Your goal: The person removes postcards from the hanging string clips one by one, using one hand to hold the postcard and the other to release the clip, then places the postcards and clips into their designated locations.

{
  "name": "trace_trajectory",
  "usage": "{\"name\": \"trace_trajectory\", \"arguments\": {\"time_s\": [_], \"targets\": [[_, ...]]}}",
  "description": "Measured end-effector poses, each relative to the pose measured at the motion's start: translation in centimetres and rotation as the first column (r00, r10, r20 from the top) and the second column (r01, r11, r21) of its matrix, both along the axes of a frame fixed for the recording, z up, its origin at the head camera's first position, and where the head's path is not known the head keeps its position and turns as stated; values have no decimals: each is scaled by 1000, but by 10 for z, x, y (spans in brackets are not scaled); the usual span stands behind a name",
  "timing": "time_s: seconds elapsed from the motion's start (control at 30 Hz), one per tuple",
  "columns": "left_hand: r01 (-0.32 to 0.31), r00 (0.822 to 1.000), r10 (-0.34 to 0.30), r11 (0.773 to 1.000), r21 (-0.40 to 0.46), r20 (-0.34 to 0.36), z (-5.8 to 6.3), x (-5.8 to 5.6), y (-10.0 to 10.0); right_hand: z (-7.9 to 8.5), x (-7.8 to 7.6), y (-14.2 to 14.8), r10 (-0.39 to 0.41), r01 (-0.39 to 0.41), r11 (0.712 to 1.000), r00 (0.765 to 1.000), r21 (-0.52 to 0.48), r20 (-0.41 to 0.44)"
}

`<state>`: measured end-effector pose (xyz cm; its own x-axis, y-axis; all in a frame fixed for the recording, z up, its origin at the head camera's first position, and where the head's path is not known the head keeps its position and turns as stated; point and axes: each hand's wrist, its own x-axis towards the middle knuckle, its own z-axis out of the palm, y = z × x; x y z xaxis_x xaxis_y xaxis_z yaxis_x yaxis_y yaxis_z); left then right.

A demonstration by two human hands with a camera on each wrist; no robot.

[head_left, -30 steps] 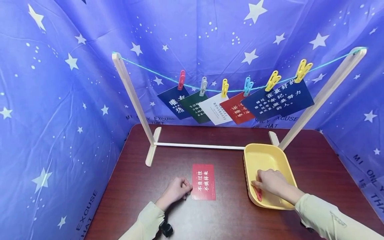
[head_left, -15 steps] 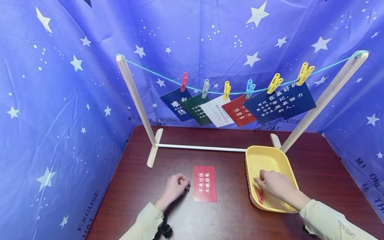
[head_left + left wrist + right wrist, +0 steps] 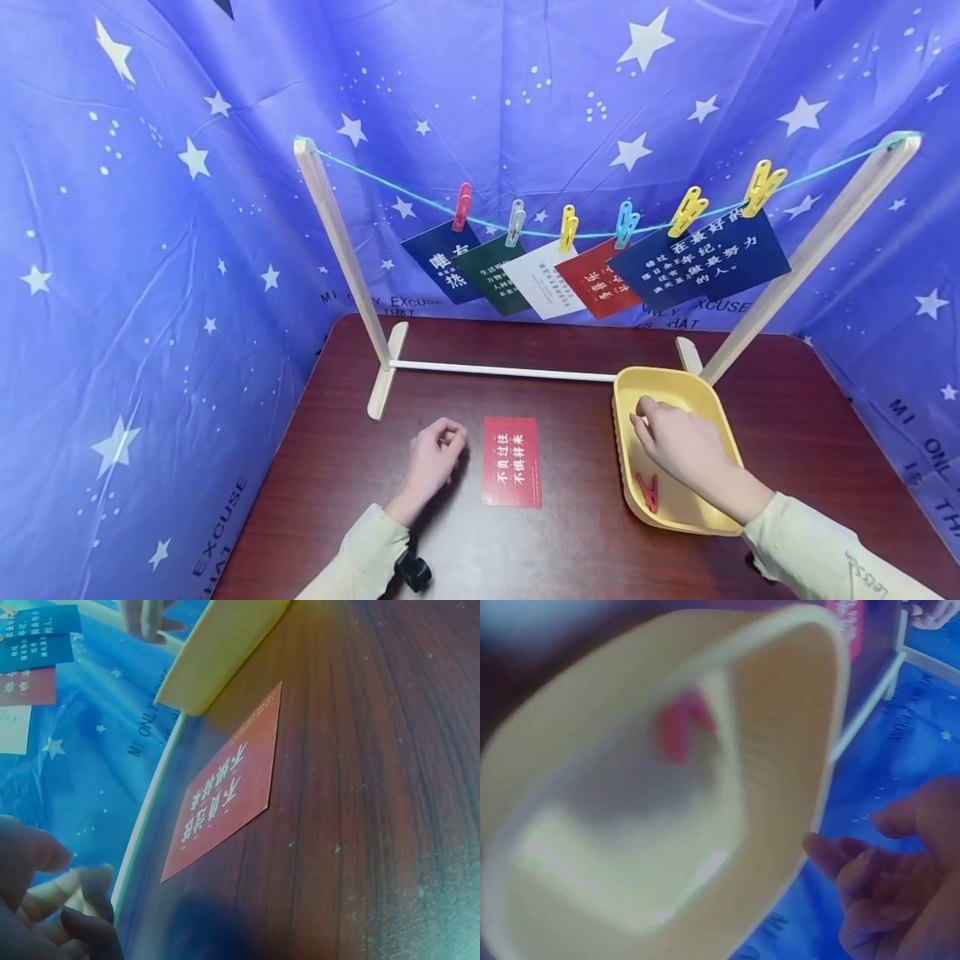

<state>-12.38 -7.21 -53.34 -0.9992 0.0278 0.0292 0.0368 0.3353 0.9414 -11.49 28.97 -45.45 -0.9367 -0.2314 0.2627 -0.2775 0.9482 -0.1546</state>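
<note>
My left hand hovers over the table just left of a red card printed with white characters. Its fingers are loosely bent, with nothing in them; a gap to the card shows in the left wrist view. Over the yellow plastic tray is my right hand, its fingers relaxed and bent and holding nothing. A red clothespin lies on the tray's floor, nearer the front than the fingers. In the right wrist view the same clothespin looks blurred, and the fingertips overlap the tray's rim.
A wooden stand with a left post and right post carries a teal string. Several cards hang from it by coloured clothespins, including a white card and a blue card. A white rod joins the stand's feet.
My left hand has drawn back leftward from the red card's edge. My right hand has risen away from the red clothespin, which stays in the tray.
</note>
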Motion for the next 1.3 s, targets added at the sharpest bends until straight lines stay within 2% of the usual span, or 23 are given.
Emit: {"name": "trace_trajectory", "arguments": {"time_s": [0.2, 0.3, 0.47, 0.63, 0.77, 0.93, 1.13, 1.2, 1.3], "targets": [[-14, 998, 21, 993, 115, -60, 2, -6, 3, 26, -9, -12, 34, -34, 999, 999, -4, -27], [-20, 996, 34, 987, 161, -83, 5, -8, 3, 39, -17, -18, 97, -98, 995, 995, -14, -37], [-57, 992, 78, 978, 203, -100, 15, -13, 1, 58, -30, -33, 223, -223, 975, 973, 8, -64], [-76, 986, 110, 965, 251, -127, 21, -21, -3, 78, -39, -51, 288, -285, 957, 953, 50, -97], [-87, 980, 136, 950, 299, -146, 25, -27, -5, 86, -48, -65, 334, -329, 942, 932, 62, -137], [-94, 975, 154, 937, 337, -157, 26, -32, -6, 98, -60, -80, 405, -396, 914, 885, 89, -229], [-91, 967, 164, 937, 337, -195, 33, -41, -8, 124, -72, -101, 503, -486, 863, 796, 139, -336], [-92, 962, 171, 937, 338, -213, 37, -44, -8, 134, -76, -108, 522, -501, 851, 780, 156, -345], [-90, 956, 177, 936, 339, -235, 45, -51, -8, 150, -80, -117, 541, -512, 840, 769, 180, -341]]}}
